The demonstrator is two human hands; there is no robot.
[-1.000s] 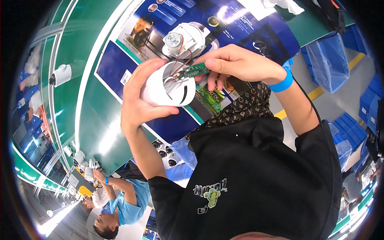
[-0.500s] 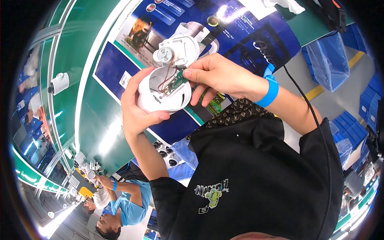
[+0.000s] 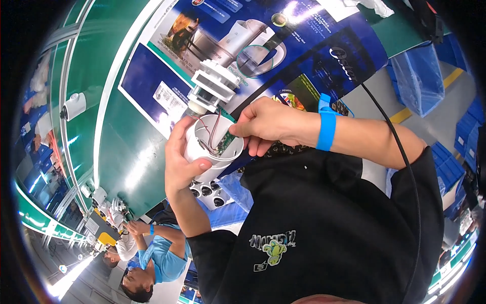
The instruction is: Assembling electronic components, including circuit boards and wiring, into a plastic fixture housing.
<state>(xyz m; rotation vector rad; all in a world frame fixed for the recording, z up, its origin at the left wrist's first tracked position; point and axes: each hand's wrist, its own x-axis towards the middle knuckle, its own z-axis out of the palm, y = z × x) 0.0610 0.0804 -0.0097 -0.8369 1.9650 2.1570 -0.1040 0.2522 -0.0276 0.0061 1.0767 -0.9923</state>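
Note:
My left hand [image 3: 180,162] is closed around a round white plastic housing [image 3: 215,163], with its open mouth facing up. At the housing's right inner side stands a green circuit board [image 3: 227,143], partly down inside it. The thumb and fingers of my right hand [image 3: 266,124] pinch the board's upper end. Thin dark red wires [image 3: 207,133] run out of the housing toward a white ribbed part with a motor [image 3: 216,83], which lies just beyond the rim. The board's lower end is hidden by the housing wall.
Flattened blue printed cardboard [image 3: 147,83] covers part of the green table [image 3: 134,142]. A white unit [image 3: 76,105] stands at the far left. Below my left forearm is a box of round black-and-white parts [image 3: 207,191]. A co-worker in blue [image 3: 162,253] sits lower left.
The white ribbed part has turned from its flat face onto its side. The housing has tipped more upright, and the board sits deeper in it. My right hand has moved slightly down.

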